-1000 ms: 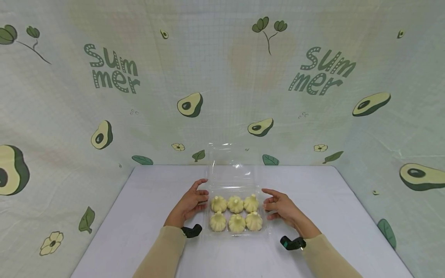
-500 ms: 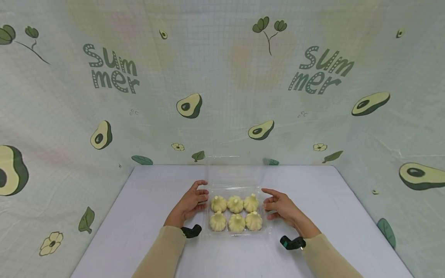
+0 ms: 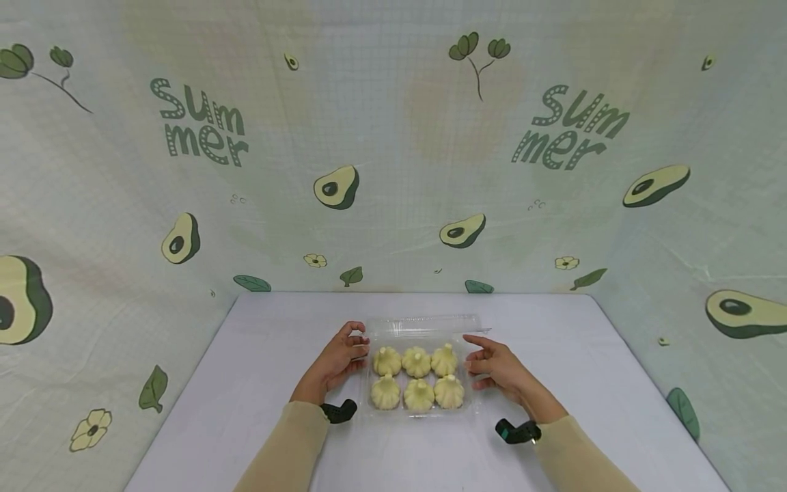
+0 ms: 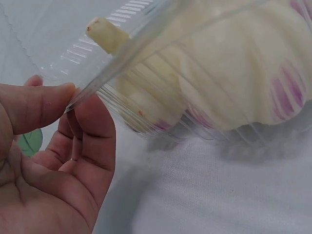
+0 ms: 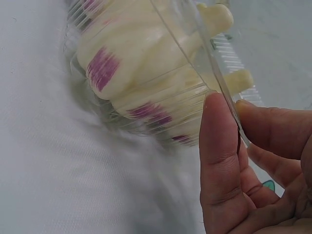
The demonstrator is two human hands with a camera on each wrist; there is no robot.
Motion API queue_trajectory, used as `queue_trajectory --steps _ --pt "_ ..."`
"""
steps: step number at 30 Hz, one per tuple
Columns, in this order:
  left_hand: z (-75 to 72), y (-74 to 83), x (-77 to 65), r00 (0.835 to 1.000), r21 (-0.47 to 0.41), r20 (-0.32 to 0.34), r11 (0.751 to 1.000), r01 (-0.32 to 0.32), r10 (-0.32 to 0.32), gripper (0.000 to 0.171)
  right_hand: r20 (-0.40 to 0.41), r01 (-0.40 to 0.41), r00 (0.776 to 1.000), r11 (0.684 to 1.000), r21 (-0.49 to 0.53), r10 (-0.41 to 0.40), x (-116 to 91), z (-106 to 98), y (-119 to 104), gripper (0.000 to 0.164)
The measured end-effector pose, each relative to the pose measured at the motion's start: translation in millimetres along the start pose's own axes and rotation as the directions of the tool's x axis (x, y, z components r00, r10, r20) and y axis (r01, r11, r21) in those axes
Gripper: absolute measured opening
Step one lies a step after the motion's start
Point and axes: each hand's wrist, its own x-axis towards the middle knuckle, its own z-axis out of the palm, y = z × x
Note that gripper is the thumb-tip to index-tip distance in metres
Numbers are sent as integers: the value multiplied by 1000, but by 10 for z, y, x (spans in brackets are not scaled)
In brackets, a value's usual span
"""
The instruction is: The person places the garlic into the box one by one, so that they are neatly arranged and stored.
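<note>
In the head view, several whole garlic bulbs (image 3: 419,395) sit in two rows inside a clear plastic clamshell box (image 3: 418,414). Its clear lid (image 3: 424,325) is open at the back, tipped low behind the bulbs. My left hand (image 3: 335,361) is at the box's left side; the left wrist view shows its thumb and forefinger pinching the plastic rim (image 4: 105,73). On the right side, my right hand (image 3: 501,370) pinches the opposite rim (image 5: 225,90) between thumb and finger, as the right wrist view shows. Purple patches mark the pale bulbs (image 5: 136,53).
The box stands on a white table (image 3: 270,328). A hanging cloth (image 3: 393,137) printed with avocados and leaves closes off the back and both sides. Black wrist cameras (image 3: 339,411) are strapped to both wrists.
The lid has swung down from nearly upright to a low tilt behind the bulbs. Both hands have kept their places at the box's sides.
</note>
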Motion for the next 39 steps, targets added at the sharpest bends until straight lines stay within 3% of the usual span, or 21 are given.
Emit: queue_trajectory --steps 9,18,22,31,39 --pt "-4 -17 -18 999 15 12 999 -40 40 29 -47 -1 999 1000 -3 1 -28 26 5 67" --pt "-28 -33 -90 1000 -30 -8 1000 -5 5 22 -67 19 998 999 -30 -21 -32 27 28 70" --pt "-32 -38 -131 1000 -54 -12 998 16 -17 25 -62 26 998 999 -30 -28 -30 19 40 71" --pt "-20 -32 -283 999 24 33 1000 8 -9 47 -49 22 998 999 -40 -24 -16 -2 46 71" --pt "-12 -74 -417 998 38 57 999 2 -4 60 -13 34 999 999 -21 -34 -22 -4 47 71"
